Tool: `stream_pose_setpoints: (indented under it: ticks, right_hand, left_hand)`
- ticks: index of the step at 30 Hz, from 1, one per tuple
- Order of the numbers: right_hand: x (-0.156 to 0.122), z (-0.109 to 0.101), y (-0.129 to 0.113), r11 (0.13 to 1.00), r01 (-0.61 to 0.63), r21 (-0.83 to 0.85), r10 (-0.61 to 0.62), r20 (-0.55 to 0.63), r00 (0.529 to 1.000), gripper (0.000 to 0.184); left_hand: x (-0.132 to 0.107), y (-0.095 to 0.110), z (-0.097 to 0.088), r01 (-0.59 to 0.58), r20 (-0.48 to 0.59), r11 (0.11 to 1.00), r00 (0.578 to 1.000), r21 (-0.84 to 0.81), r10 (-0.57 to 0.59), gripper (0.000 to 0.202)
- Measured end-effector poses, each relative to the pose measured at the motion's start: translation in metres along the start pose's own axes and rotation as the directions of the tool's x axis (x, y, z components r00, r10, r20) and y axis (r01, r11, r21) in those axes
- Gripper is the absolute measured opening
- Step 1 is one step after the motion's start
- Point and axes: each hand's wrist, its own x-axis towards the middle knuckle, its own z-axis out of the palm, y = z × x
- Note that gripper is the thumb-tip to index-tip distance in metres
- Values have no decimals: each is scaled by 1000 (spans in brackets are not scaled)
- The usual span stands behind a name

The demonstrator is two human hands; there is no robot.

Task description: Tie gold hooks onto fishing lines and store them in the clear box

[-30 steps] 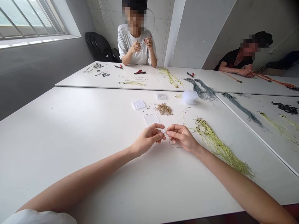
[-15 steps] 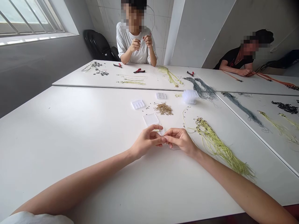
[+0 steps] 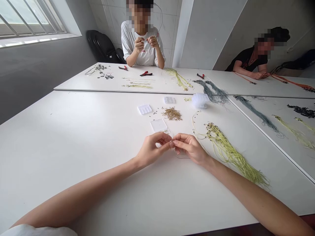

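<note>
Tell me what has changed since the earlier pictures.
The left hand and right hand have drawn together: their fingertips now meet in a pinch, where a small gap showed at first. Whatever they pinch is too small to make out. Nothing visibly was picked up or let go. The green cords, brass pile and clear tray stayed put.

Far desk: seated person in white T-shirt, both hands raised at chest. Red-handled pliers lie just in front, grey-blue cords to the right. Second person in black top at right, forearms on desk beside orange cords. Black chair against wall, below barred window
</note>
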Motion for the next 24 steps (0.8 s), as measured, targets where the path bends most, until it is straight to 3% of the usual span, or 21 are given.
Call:
stream_pose_setpoints:
  ticks: [3, 8, 17, 24]
  right_hand:
    - [0, 1, 1, 1000, -25, 1, 25, -11, 1000, 12]
    - [1, 3, 0, 1000, -31, -5, 31, -14, 999, 16]
    - [3, 2, -3, 980, -76, 183, 66, 59, 996, 18]
    - [4, 1, 0, 994, -37, 105, 39, -17, 999, 19]
  left_hand:
    - [-1, 0, 0, -60, -50, 982, 996, 179, 70, 20]
    - [-3, -4, 1, -143, -44, 949, 986, 282, 162, 17]
    - [-4, -1, -1, -172, -25, 932, 981, 319, 190, 18]
    - [-2, 1, -4, -143, -61, 930, 983, 339, 173, 19]
